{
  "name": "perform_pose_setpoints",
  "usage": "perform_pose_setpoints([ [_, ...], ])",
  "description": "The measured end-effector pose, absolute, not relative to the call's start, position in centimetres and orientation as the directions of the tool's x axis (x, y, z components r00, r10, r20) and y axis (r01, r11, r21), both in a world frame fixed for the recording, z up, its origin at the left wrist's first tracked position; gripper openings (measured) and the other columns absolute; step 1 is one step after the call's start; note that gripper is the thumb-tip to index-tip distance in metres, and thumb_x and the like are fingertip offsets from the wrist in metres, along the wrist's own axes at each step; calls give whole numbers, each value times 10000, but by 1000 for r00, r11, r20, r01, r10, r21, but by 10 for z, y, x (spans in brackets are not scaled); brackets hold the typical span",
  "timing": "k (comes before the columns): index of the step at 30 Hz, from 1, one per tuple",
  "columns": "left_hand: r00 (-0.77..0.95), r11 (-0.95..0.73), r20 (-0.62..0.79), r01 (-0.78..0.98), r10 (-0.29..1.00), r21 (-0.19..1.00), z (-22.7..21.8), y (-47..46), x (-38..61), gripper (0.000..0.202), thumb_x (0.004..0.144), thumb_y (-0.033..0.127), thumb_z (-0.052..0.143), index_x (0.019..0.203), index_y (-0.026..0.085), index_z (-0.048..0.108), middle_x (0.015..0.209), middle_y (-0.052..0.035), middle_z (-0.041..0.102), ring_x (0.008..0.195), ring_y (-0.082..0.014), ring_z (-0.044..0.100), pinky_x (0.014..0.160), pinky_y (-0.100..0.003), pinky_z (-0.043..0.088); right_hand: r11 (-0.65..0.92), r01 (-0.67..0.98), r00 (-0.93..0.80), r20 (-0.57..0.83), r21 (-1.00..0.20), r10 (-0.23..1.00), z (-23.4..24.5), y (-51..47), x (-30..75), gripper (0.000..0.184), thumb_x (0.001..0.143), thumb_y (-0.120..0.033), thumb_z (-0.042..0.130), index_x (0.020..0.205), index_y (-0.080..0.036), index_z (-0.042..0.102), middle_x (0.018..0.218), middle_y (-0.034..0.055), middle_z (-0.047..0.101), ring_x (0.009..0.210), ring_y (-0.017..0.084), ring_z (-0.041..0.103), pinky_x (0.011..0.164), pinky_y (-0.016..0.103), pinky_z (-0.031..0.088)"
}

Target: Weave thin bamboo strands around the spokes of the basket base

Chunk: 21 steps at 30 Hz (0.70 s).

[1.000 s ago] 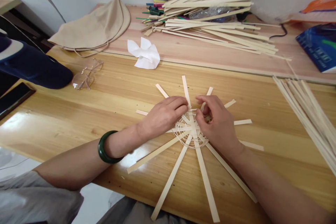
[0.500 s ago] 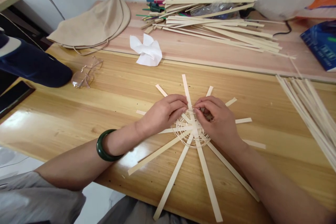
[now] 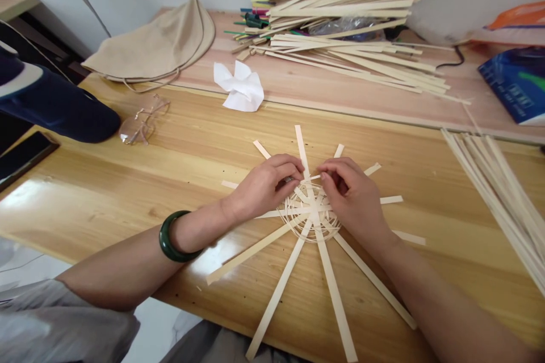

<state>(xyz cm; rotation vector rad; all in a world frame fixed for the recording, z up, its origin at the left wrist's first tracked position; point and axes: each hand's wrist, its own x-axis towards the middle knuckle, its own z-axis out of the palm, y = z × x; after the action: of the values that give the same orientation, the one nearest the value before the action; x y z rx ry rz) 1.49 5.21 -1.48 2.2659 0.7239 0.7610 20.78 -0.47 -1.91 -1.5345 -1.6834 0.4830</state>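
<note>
Partly beneath right grip (image 3: 356, 195), radiating strips (image 3: 314, 212)

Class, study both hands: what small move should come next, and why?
Perhaps the right hand should draw the thin strip it pinches snug against the rings: they look loose, and the left hand is close by to steady them.

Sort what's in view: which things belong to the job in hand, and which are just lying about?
Part of the job:
round weave of pale strips, left hand and right hand at its far edge
narrow strips at right and strip pile behind, probably spare material

Just lying about:
glasses
phone
white paper
beige cloth item
dark blue bottle
blue packet
</note>
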Motion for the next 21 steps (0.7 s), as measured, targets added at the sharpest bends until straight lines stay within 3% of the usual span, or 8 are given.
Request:
perform_pose_setpoints([
  [4, 681, -661, 344, 275, 647, 698, -18, 51, 14, 92, 903, 105, 583, 898, 156, 660, 1105, -100, 674, 1053, -200, 643, 927, -346, 528, 49, 491, 194, 164, -870, 967, -9, -4, 213, 157, 871, -296, 528, 892, -221, 665, 898, 43, 677, 676, 155, 585, 601, 306, 482],
  [6, 683, -671, 355, 266, 638, 692, -19, 52, 14, 108, 918, 123, 569, 911, 156, 671, 1104, -105, 672, 1057, -198, 647, 935, -344, 531, -61, 477, 244, 66, -877, 967, 1, -3, 221, 187, 854, -332, 530, 900, -225, 676, 857, 31, 684, 615, 148, 561, 573, 305, 464],
  [8, 685, -689, 372, 263, 627, 676, -16, 54, 13, 134, 934, 136, 552, 934, 154, 684, 1127, -116, 663, 1081, -197, 646, 950, -344, 532, -139, 612, 256, 29, -778, 966, 13, -2, 232, 188, 831, -351, 541, 862, -239, 688, 815, 22, 688, 644, 166, 575, 586, 311, 440],
  [12, 642, -745, 463, 268, 611, 611, 13, 53, 3, 162, 951, 157, 545, 995, 150, 701, 1189, -132, 650, 1149, -206, 624, 995, -363, 517, -176, 881, 197, 4, -440, 980, 35, -2, 246, 184, 816, -355, 549, 752, -247, 684, 765, 29, 684, 739, 217, 597, 607, 329, 385],
  [14, 573, -729, 504, 271, 647, 628, 41, 41, -4, 143, 942, 160, 579, 999, 167, 710, 1127, -97, 681, 1097, -185, 646, 980, -338, 524, -167, 904, 173, -20, -393, 985, 38, -2, 248, 201, 830, -349, 531, 747, -242, 680, 770, 31, 693, 738, 217, 604, 610, 328, 387],
  [17, 610, -604, 390, 188, 690, 774, 88, 11, -11, 164, 941, 137, 583, 1004, 204, 718, 1043, -39, 723, 1004, -158, 681, 904, -272, 561, -94, 908, 119, 37, -409, 992, 30, -3, 247, 214, 847, -342, 511, 756, -240, 677, 784, 33, 708, 719, 210, 615, 595, 322, 397],
  [19, 784, -479, 219, 111, 580, 870, 112, -9, -10, 229, 963, 136, 532, 1079, 221, 710, 1065, -22, 735, 975, -145, 700, 857, -220, 588, -4, 906, 50, 98, -423, 994, 21, -3, 246, 211, 844, -333, 514, 746, -242, 677, 769, 32, 714, 686, 206, 615, 567, 317, 394],
  [21, 908, -419, 84, 105, 410, 902, 124, -24, -5, 295, 969, 245, 547, 1223, 327, 674, 1114, 12, 734, 1014, -157, 707, 841, -201, 601, 61, 898, -8, 122, -436, 992, 12, -3, 245, 208, 838, -329, 523, 729, -246, 679, 744, 26, 713, 655, 204, 608, 542, 314, 382],
])
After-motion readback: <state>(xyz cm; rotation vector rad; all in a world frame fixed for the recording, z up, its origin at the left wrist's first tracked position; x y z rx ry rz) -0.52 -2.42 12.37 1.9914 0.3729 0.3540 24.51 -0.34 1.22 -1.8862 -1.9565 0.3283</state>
